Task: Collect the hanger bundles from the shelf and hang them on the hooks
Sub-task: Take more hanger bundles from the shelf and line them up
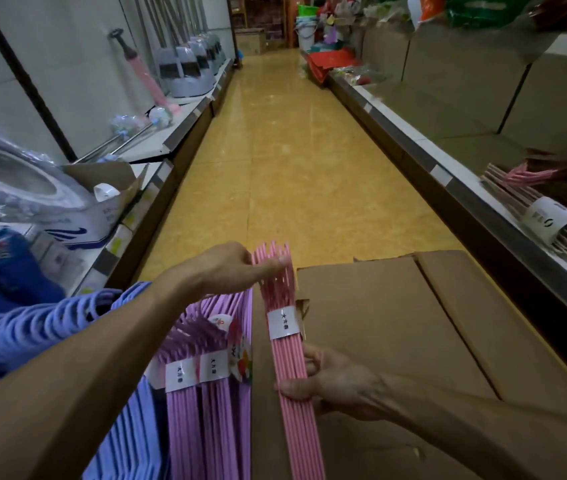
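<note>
A pink hanger bundle (287, 341) with a white paper band stands upright in front of me. My right hand (330, 381) grips its lower part. My left hand (237, 268) reaches across with fingers pressed against the bundle's hook tops. To the left hang purple hanger bundles (206, 393) with white bands, and blue hanger bundles (15, 327) further left. Another pink bundle (552, 216) lies on the right shelf (448, 174). The hooks holding the hung bundles are hidden.
A large cardboard box (396, 341) sits right behind the pink bundle. A yellow tiled aisle (285, 161) runs ahead between shelves. Mops and brooms (188, 64) line the left shelf; a wrapped roll (8, 181) and small open box (109, 181) sit nearer.
</note>
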Available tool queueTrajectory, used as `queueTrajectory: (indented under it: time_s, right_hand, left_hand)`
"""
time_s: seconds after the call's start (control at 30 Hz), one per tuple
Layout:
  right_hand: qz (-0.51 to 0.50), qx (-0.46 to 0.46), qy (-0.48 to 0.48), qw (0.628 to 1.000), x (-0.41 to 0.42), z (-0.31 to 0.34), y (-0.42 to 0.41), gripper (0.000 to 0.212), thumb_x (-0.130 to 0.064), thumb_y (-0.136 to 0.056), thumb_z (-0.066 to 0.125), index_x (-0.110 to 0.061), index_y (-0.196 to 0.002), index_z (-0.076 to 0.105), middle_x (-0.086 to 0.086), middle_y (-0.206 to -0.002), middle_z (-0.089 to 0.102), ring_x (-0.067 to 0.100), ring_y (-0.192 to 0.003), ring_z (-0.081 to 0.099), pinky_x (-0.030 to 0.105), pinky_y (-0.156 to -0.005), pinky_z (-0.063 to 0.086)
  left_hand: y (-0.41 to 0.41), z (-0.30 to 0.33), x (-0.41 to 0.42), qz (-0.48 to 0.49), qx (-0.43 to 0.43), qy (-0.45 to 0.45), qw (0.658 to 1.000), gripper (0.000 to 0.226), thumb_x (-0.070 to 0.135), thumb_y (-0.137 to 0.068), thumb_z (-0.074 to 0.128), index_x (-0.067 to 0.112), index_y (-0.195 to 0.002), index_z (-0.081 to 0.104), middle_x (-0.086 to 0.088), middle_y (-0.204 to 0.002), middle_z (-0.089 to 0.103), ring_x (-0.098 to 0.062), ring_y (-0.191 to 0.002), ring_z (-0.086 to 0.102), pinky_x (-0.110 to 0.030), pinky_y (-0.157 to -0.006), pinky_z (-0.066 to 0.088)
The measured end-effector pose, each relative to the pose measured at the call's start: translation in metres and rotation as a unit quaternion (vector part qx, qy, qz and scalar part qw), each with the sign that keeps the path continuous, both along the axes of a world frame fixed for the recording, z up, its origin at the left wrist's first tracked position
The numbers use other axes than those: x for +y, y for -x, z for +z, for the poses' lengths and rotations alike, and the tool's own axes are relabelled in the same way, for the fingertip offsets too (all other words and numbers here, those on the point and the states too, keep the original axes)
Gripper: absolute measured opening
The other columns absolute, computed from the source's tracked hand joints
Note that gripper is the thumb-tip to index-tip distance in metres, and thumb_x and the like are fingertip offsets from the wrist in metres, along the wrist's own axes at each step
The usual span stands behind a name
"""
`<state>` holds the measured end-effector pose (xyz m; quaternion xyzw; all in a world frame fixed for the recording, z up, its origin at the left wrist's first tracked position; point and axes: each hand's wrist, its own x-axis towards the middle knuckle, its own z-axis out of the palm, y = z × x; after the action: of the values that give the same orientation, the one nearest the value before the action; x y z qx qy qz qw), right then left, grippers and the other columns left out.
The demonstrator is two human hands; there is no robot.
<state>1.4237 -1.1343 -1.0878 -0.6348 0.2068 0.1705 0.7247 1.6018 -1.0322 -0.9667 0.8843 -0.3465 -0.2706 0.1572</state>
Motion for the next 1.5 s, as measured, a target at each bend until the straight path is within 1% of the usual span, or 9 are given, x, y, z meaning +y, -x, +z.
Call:
queueTrajectory:
  time_s: [0.1, 0.2, 0.27, 0.7, 0.8, 1.0, 1.07, 1.17, 1.5]
  right_hand:
    - [0.004, 0.004, 0.01, 1.0, 0.017, -0.02, -0.013, 0.034, -0.01, -0.086, 0.074, -0.027, -0.112, 0.062, -0.005, -0.099, 0.073, 0.017, -0.1, 0.07, 0.04, -0.089, 0.058]
    - [-0.004, 0.008, 0.019, 1.0, 0.035, -0.036, -0.022, 0.032, -0.009, -0.084, 0.075, -0.025, -0.109, 0.065, -0.002, -0.104, 0.074, 0.018, -0.102, 0.07, 0.043, -0.094, 0.056]
    - [-0.017, 0.016, 0.014, 1.0, 0.045, -0.044, -0.025, 0.038, -0.005, -0.083, 0.074, -0.022, -0.116, 0.065, 0.001, -0.112, 0.073, 0.019, -0.107, 0.069, 0.044, -0.098, 0.054]
    - [0.036, 0.034, 0.072, 0.996, 0.057, -0.045, -0.035, 0.045, -0.012, -0.082, 0.076, -0.027, -0.123, 0.062, -0.005, -0.121, 0.068, 0.014, -0.117, 0.062, 0.042, -0.106, 0.048]
    - [0.071, 0.031, 0.099, 0.992, 0.051, -0.036, -0.034, 0.033, -0.018, -0.086, 0.074, -0.031, -0.113, 0.061, -0.006, -0.121, 0.066, 0.017, -0.118, 0.061, 0.04, -0.105, 0.049]
    - [0.067, 0.013, 0.22, 0.973, 0.024, -0.005, 0.003, 0.015, -0.027, -0.091, 0.069, -0.029, -0.085, 0.055, -0.01, -0.086, 0.064, 0.0, -0.081, 0.062, 0.018, -0.067, 0.049]
    - [0.089, -0.012, 0.29, 0.953, 0.013, 0.01, 0.022, 0.019, -0.027, -0.092, 0.066, -0.028, -0.075, 0.057, -0.014, -0.077, 0.06, -0.004, -0.07, 0.056, 0.019, -0.071, 0.049]
    - [0.099, -0.018, 0.324, 0.941, -0.008, 0.029, 0.049, 0.017, -0.029, -0.094, 0.063, -0.015, -0.1, 0.069, -0.007, -0.092, 0.063, 0.003, -0.087, 0.058, 0.027, -0.087, 0.048]
    - [-0.087, 0.009, 0.311, 0.946, -0.132, 0.071, 0.1, 0.019, -0.024, -0.097, 0.059, -0.017, -0.114, 0.063, 0.007, -0.103, 0.071, 0.021, -0.093, 0.07, 0.036, -0.08, 0.061]
  left_hand:
    - [-0.013, -0.01, 0.014, -0.008, -0.1, -0.078, 0.992, 0.09, 0.091, -0.064, 0.033, 0.01, -0.086, 0.063, -0.004, -0.072, 0.057, -0.015, -0.061, 0.05, -0.026, -0.055, 0.042]
    - [-0.021, -0.017, 0.025, -0.031, -0.131, -0.088, 0.987, 0.089, 0.081, -0.077, 0.04, 0.015, -0.136, 0.049, -0.011, -0.126, 0.063, -0.024, -0.107, 0.061, -0.037, -0.087, 0.053]
    - [-0.022, -0.02, 0.031, -0.051, -0.117, -0.069, 0.989, 0.08, 0.072, -0.085, 0.044, 0.018, -0.145, 0.04, -0.011, -0.138, 0.057, -0.024, -0.117, 0.057, -0.038, -0.094, 0.051]
    - [-0.031, -0.032, 0.037, -0.066, -0.157, -0.085, 0.982, 0.067, 0.069, -0.089, 0.042, 0.017, -0.129, 0.05, -0.008, -0.114, 0.065, -0.019, -0.093, 0.062, -0.041, -0.084, 0.056]
    - [-0.026, -0.032, 0.032, -0.064, -0.172, -0.076, 0.98, 0.072, 0.07, -0.088, 0.039, 0.015, -0.134, 0.049, -0.01, -0.126, 0.063, -0.021, -0.103, 0.062, -0.042, -0.089, 0.055]
    - [-0.001, -0.015, 0.008, -0.061, -0.149, 0.116, 0.98, 0.053, 0.058, -0.091, 0.044, 0.02, -0.124, 0.061, 0.003, -0.124, 0.064, -0.011, -0.109, 0.06, -0.029, -0.087, 0.049]
    - [0.012, -0.008, -0.005, -0.056, -0.119, 0.187, 0.974, 0.039, 0.051, -0.093, 0.05, 0.025, -0.117, 0.065, 0.011, -0.111, 0.066, -0.003, -0.102, 0.061, -0.022, -0.084, 0.049]
    - [0.033, 0.001, -0.03, -0.051, -0.08, 0.245, 0.965, 0.026, 0.048, -0.094, 0.052, 0.034, -0.111, 0.065, 0.018, -0.104, 0.068, 0.003, -0.098, 0.061, -0.015, -0.08, 0.046]
    - [0.113, 0.023, -0.136, -0.026, 0.1, 0.428, 0.898, 0.021, 0.035, -0.097, 0.054, 0.028, -0.11, 0.068, 0.012, -0.095, 0.073, -0.005, -0.091, 0.07, -0.027, -0.079, 0.055]
